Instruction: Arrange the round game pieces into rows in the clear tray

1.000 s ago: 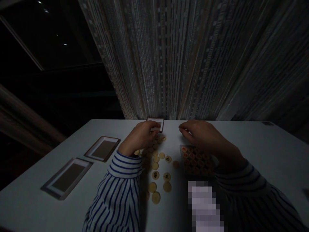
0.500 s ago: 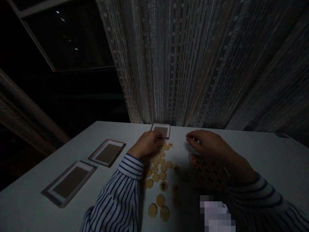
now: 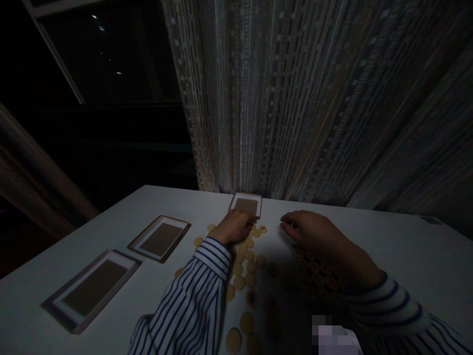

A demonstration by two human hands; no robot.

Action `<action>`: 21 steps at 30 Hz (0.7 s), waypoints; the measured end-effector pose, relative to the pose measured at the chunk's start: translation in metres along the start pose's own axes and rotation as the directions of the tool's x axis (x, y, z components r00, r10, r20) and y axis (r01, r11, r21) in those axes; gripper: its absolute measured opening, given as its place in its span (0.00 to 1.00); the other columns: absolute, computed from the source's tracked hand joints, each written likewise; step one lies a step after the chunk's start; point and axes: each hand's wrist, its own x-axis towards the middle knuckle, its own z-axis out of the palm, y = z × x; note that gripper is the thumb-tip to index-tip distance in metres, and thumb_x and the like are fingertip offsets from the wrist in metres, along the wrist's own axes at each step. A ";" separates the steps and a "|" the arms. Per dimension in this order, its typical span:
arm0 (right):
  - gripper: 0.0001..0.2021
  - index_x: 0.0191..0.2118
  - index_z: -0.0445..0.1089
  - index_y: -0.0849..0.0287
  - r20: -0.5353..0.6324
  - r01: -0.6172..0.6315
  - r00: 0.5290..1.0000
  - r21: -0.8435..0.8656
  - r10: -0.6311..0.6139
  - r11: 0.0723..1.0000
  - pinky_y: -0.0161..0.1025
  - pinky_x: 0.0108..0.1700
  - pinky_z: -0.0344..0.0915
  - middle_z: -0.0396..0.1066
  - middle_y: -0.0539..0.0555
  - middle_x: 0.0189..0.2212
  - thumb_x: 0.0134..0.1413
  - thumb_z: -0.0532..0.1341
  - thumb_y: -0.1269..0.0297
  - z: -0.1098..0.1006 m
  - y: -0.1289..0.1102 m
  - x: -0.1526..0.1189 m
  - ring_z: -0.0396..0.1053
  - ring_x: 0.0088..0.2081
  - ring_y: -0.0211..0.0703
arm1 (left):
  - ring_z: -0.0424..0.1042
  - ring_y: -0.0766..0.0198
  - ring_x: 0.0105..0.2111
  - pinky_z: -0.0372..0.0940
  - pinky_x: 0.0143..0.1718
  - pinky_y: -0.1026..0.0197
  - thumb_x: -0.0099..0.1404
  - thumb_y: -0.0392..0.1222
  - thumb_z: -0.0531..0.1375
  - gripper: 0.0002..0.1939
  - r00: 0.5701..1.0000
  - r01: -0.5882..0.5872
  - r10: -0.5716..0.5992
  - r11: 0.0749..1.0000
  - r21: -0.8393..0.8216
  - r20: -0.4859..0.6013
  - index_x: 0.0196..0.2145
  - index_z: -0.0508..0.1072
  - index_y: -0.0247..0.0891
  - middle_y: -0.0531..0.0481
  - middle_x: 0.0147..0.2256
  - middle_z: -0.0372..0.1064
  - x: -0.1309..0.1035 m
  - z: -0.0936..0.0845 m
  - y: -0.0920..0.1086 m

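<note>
My left hand (image 3: 236, 227) reaches over the far end of the scattered round wooden Chinese chess pieces (image 3: 239, 282). Its fingers are curled together, with the tips down at a red-marked piece (image 3: 253, 226); the grip is partly hidden. Another red-marked piece (image 3: 262, 229) lies just to the right. Most loose pieces show plain backs; one near the middle has a black character (image 3: 252, 298). My right hand (image 3: 318, 231) hovers above rows of red-marked pieces (image 3: 321, 277) in a dim tray, thumb and fingers slightly apart, nothing visible between them.
Two shallow frame-like boxes with grey-brown bases, the nearer one (image 3: 92, 288) and the farther one (image 3: 159, 238), lie on the left. A similar box (image 3: 246, 204) is at the white table's (image 3: 125, 212) back edge. A curtain (image 3: 273, 123) hangs behind. A pixelated pale patch shows below.
My left hand has shifted slightly to the right and its fingers have drawn in at the red-marked pieces. Loose pieces left of it now show. My right hand is nearly still; the view tilted slightly.
</note>
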 end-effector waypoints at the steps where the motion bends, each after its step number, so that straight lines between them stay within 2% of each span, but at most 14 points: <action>1: 0.17 0.42 0.72 0.59 0.007 -0.004 1.000 0.004 0.004 1.000 0.38 0.38 0.62 0.75 0.57 0.39 0.57 0.49 0.61 0.002 0.000 0.001 0.71 0.39 0.46 | 0.71 0.56 0.43 0.62 0.45 0.58 0.60 0.36 0.53 0.15 1.000 0.003 -0.003 1.000 -0.002 0.005 0.44 0.72 0.38 0.43 0.41 0.73 0.001 0.000 -0.001; 8: 0.17 0.44 0.72 0.59 0.070 -0.008 0.998 0.000 0.008 1.000 0.41 0.40 0.62 0.74 0.58 0.40 0.57 0.49 0.61 0.005 0.001 0.006 0.70 0.41 0.48 | 0.71 0.55 0.43 0.62 0.45 0.57 0.61 0.38 0.52 0.15 1.000 0.005 -0.005 1.000 0.017 0.016 0.44 0.73 0.39 0.43 0.41 0.73 0.004 0.002 -0.001; 14: 0.17 0.44 0.72 0.59 0.059 0.001 0.998 0.013 -0.002 1.000 0.41 0.40 0.63 0.74 0.58 0.39 0.56 0.49 0.61 0.005 0.002 0.004 0.70 0.40 0.48 | 0.70 0.54 0.43 0.61 0.45 0.55 0.61 0.38 0.53 0.14 0.999 0.009 -0.011 0.999 0.041 0.045 0.42 0.73 0.39 0.43 0.40 0.74 0.008 0.005 -0.001; 21: 0.17 0.44 0.71 0.58 0.054 -0.001 0.999 -0.017 0.002 1.000 0.40 0.40 0.63 0.74 0.57 0.40 0.56 0.49 0.60 0.008 0.003 0.005 0.70 0.41 0.48 | 0.70 0.55 0.43 0.61 0.45 0.56 0.61 0.39 0.54 0.13 1.000 0.002 -0.004 0.998 0.070 0.024 0.42 0.73 0.39 0.44 0.40 0.74 0.010 0.008 -0.003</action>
